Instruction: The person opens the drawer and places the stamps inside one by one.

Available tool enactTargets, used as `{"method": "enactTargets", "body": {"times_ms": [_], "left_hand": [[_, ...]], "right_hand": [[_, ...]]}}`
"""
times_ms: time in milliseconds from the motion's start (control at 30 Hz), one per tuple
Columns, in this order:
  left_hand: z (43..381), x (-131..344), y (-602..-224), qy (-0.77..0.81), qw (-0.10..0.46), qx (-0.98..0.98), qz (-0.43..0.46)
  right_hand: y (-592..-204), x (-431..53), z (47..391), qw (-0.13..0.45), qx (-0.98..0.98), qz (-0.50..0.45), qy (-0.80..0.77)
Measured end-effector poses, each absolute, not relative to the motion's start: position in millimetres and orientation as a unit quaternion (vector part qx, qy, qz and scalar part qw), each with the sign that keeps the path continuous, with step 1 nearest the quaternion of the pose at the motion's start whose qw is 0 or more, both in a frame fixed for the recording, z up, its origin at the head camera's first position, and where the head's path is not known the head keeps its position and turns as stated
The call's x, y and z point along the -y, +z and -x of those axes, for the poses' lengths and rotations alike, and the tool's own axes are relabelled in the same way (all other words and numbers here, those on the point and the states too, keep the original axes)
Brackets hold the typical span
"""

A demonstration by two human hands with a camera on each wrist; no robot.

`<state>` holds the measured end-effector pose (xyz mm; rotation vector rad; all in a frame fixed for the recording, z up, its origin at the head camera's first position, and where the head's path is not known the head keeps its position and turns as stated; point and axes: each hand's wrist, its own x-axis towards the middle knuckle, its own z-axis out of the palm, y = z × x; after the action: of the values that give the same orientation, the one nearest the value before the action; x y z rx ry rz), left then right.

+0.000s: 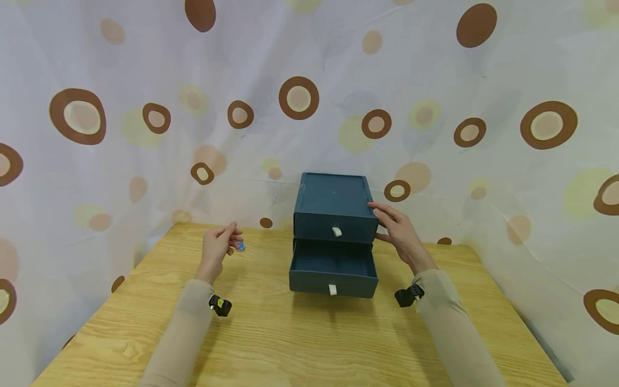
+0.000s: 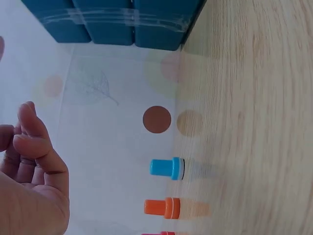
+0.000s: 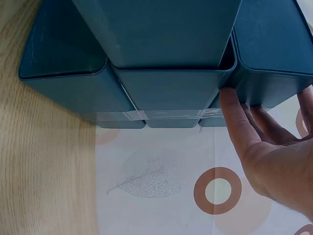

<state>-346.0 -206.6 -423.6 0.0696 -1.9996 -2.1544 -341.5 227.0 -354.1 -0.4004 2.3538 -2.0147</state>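
A dark blue drawer unit stands near the patterned backdrop, its top drawer closed and the drawer below pulled out, with nothing visible inside. My right hand rests on the unit's upper right side, fingers extended along it. In the right wrist view, its fingertips lie against the side wall. To the left of the unit, my left hand hovers with loosely curled fingers and holds nothing. A small blue stamp-like piece stands on the table near it, beside an orange one.
A red piece of the same kind is cut off at the left wrist view's bottom edge. White pull tabs stick out from the drawer fronts. Clear tape runs across the unit's side. A wooden table carries everything.
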Motion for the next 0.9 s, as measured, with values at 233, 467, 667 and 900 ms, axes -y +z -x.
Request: {"method": "enactTargets", "body": {"times_ms": [233, 467, 667, 900], "left_hand": [[348, 225, -431, -0.708, 0.076, 0.701, -0.037], [348, 248, -437, -0.670, 0.054, 0.738, -0.054], [353, 269, -441, -0.648, 0.056, 0.756, -0.079], [357, 284, -449, -0.660, 0.074, 0.738, -0.120]], "right_hand": [[-354, -228, 341, 0.010, -0.755, 0.126, -0.643], [-355, -227, 341, 0.006, -0.755, 0.127, -0.643], [-354, -226, 340, 0.005, -0.755, 0.127, -0.643], [-354, -227, 340, 0.005, -0.756, 0.128, -0.642]]}}
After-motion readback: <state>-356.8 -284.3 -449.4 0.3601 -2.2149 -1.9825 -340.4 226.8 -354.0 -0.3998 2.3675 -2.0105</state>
